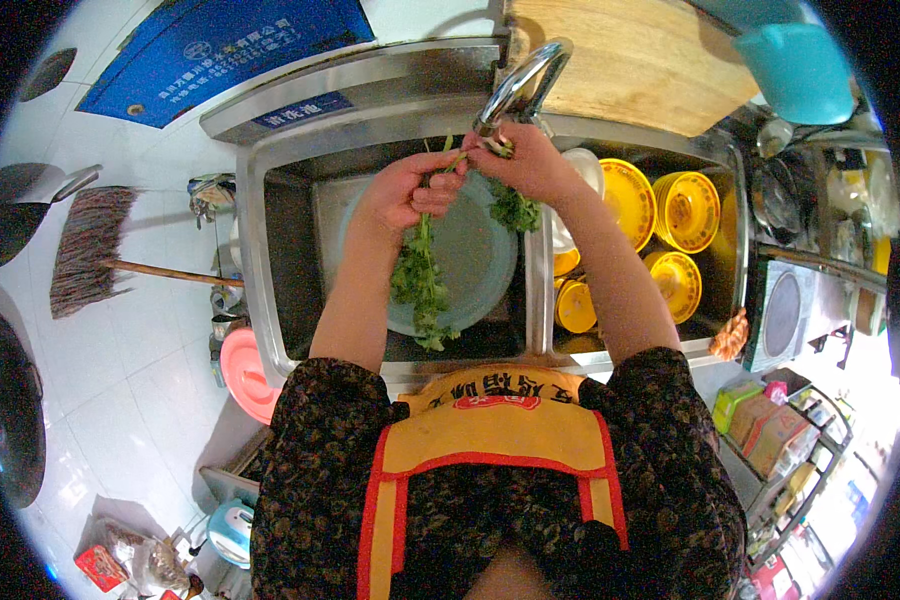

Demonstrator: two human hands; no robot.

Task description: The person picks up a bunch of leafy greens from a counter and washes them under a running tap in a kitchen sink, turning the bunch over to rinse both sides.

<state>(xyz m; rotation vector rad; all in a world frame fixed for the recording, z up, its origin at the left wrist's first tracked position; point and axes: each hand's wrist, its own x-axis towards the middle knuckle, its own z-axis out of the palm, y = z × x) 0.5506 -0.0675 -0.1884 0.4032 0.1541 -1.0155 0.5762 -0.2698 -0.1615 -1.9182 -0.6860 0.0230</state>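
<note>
Both of my hands meet just below the chrome faucet (529, 79), over the left basin of a steel double sink (538, 300). In my left hand (412, 187) is a bunch of leafy green herbs (424, 285), its stems up and its leaves hanging down. My right hand (521, 161) grips stems of another leafy bunch (516, 208), and its fingertips touch the stem ends near my left hand. Beneath them, in the basin, sits a pale round tub (472, 262), which appears to hold water.
Stacked yellow bowls (688, 212) and yellow plates (624, 199) fill the right basin. A wooden board (630, 60) lies behind the faucet. A turquoise plastic container (799, 75) stands at the back right. A mop (94, 251) and a pink basin (247, 375) are on the left.
</note>
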